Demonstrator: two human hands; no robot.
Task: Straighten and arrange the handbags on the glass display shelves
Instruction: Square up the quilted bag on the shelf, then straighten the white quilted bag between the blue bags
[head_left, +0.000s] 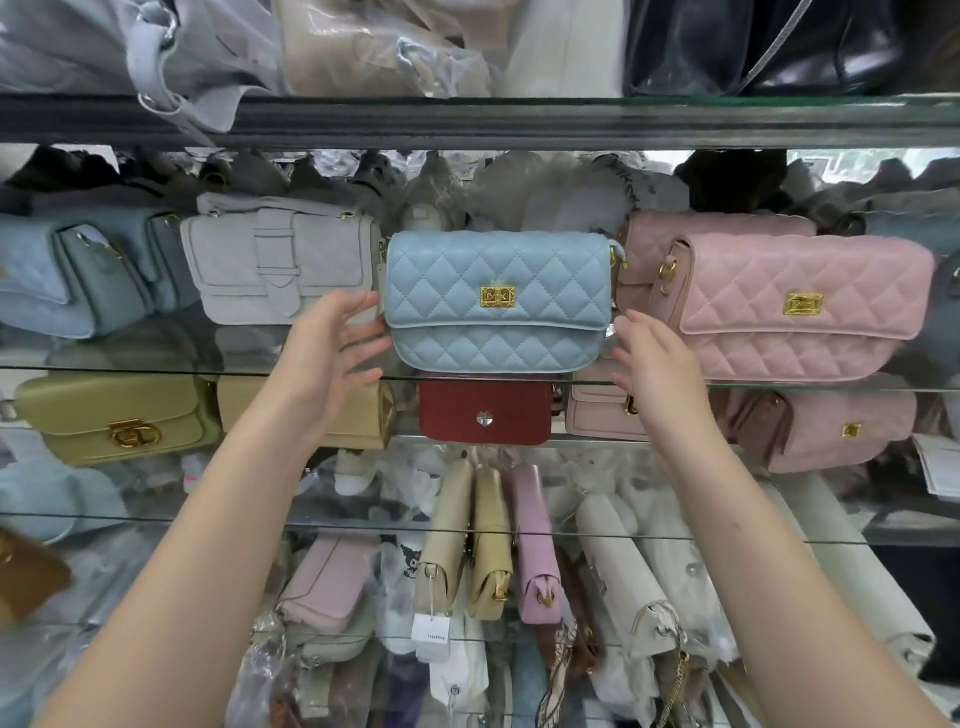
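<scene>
A: Here, on the middle glass shelf (104, 368): a blue quilted bag (498, 301), upright, gold clasp (492, 298) facing out; set between a grey bag (280, 265) on its left and a pink quilted bag (800, 306) on its right, both close by.

B: And the hands?

A: Raised on either side of the blue bag; left hand (332, 343) at the bag's left edge, fingers spread and straight, thumb low, clamped on nothing; touching the leather or just short of it, impossible to tell. Right hand (654, 364) just beside the lower right corner, fingers straight and loosely apart, likewise gripping nothing; seemingly not touching.

B: Anything underneath?

A: One shelf down, seen through the glass: a red bag (485, 410) directly below the blue one, flanked by a tan bag (363, 410) and a pale pink bag (597, 410); farther left, an olive bag (114, 415) with a gold buckle. Lower still, slim bags (488, 545) stood on end; up top, more bags in plastic (363, 47).
</scene>
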